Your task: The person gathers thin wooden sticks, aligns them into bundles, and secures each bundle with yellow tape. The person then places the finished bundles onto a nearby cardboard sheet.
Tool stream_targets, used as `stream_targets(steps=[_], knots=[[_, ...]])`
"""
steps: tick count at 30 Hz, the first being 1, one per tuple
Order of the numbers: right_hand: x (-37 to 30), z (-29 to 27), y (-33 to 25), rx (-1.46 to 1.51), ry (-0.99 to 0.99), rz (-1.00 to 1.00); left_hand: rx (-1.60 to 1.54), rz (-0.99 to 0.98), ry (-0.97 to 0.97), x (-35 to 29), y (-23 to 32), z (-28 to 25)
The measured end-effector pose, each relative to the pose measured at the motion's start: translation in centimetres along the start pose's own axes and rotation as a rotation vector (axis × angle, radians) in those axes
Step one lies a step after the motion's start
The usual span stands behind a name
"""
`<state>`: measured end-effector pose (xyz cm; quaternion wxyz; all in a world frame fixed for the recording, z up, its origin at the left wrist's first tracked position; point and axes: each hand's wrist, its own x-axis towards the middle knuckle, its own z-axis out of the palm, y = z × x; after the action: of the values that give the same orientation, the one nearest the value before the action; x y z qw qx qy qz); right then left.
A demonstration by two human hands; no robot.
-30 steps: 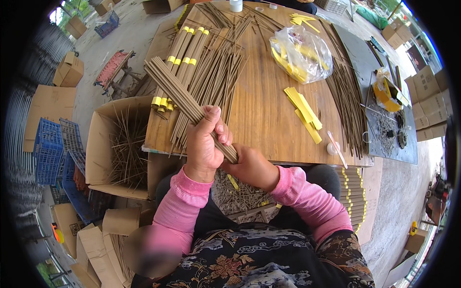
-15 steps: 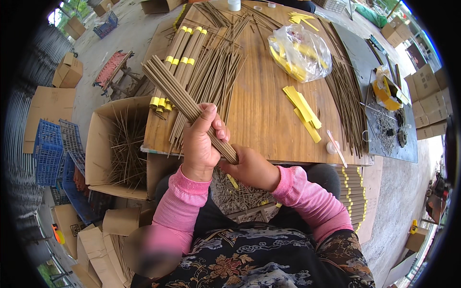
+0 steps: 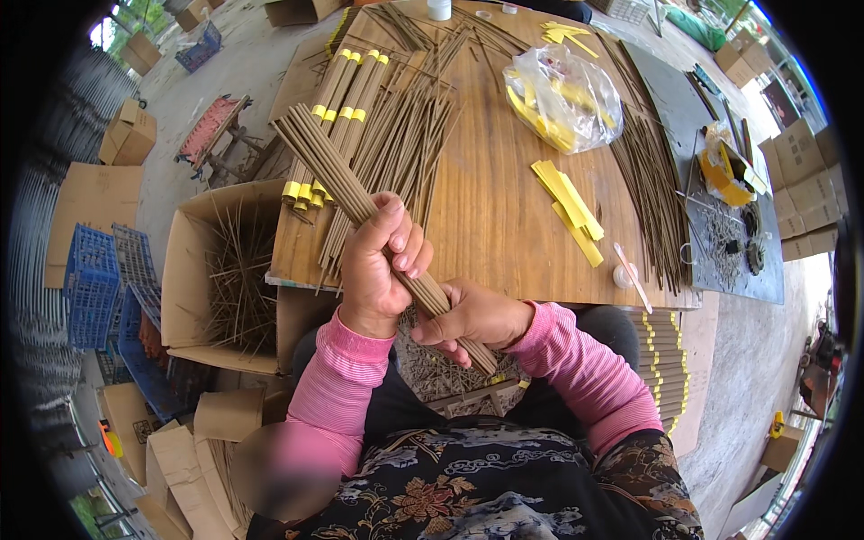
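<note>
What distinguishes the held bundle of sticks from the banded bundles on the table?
The banded bundles have yellow bands; the held bundle shows none. Left hand and right hand grip the held bundle; the banded bundles lie on the table. Both are thin brown sticks.

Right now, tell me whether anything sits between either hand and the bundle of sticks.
Nothing visible does: the left hand grips the bundle of sticks around its middle, and the right hand holds it nearer the lower end.

pass: tabletop (image 3: 490,216) between loose sticks (image 3: 400,148) and yellow strips (image 3: 569,202) | block: held bundle (image 3: 331,171), plastic bag (image 3: 567,99)
</note>
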<state>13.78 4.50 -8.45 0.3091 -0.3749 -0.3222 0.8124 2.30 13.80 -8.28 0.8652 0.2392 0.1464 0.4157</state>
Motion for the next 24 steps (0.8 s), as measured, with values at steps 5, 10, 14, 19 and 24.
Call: stream_targets(steps=[5, 10, 14, 19, 24], knots=[[-0.1, 0.5, -0.1, -0.187, 0.156, -0.055, -0.004, 0.016, -0.057, 0.2, 0.0, 0.1], [0.7, 0.5, 1.2, -0.568, 0.450, -0.275, 0.099, 0.081, 0.053, 0.2, -0.5, 0.2], [1.2, 0.4, 2.0, -0.770, 0.639, -0.369, 0.141, 0.091, 0.160, 0.0, -0.7, 0.3], [1.6, -0.2, 2.8, -0.933, 0.759, -0.400, 0.164, 0.085, 0.296, -0.6, -1.6, 1.0], [1.8, -0.1, 2.9, -1.045, 0.849, -0.432, 0.166, 0.141, 0.346, -0.5, -2.1, 0.9]])
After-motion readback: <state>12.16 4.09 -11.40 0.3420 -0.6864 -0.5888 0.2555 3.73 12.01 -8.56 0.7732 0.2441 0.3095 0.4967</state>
